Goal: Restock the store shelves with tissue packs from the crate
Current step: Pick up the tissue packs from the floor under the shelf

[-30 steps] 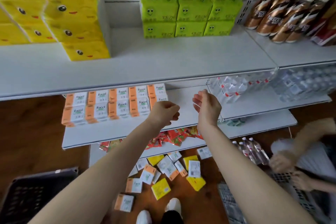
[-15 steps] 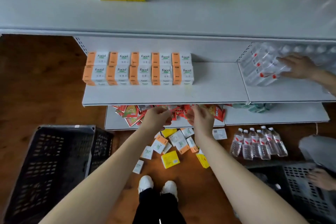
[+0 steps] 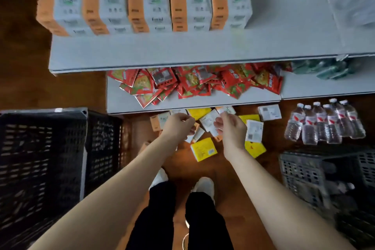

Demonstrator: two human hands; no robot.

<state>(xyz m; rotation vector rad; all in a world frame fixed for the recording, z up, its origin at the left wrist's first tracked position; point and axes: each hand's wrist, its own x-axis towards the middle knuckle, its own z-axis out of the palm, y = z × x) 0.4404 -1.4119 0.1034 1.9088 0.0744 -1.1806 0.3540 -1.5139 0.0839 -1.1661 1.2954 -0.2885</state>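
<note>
Down on the brown wooden floor, just past the lowest white shelf, lie the loose small rectangular tissue packs: flat plastic-wrapped blocks, some bright yellow, others white with an orange band, scattered at all angles and overlapping. More of the orange-and-white kind, the stacked "Facial" tissue packs, stand in five neat columns on the white middle shelf. Both arms reach down over the scatter. The left hand and right hand have loosely curled fingers with nothing visibly held; whether they touch the packs beneath cannot be told. A black slatted plastic crate sits at the left, a grey plastic crate at the right, near clear plastic water bottles.

Half a second ago the hands were in front of the red snack sachets; now they are lower, over the floor packs. The view has tipped down, so the top shelf and another person's hand are out of sight.
</note>
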